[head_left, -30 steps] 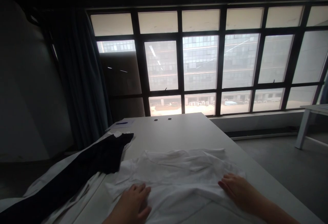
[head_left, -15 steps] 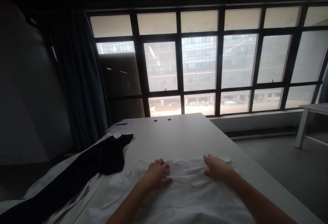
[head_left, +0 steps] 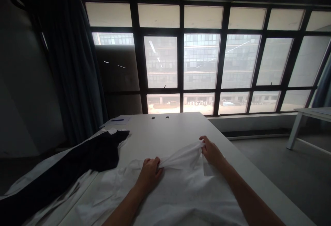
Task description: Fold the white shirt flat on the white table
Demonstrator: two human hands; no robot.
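Head view shows me white cloth (head_left: 181,181) near on the table (head_left: 176,127), its far edge grasped by the left hand (head_left: 150,171) and pinched up by the right hand (head_left: 210,153); black cloth (head_left: 103,153) lies left.

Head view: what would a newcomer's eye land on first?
The bright, dark-framed window across the back, by far the lightest area. Next, the white cloth at the front of the table, raised between the left hand and right hand. Then the black cloth, stark at the table's left side.
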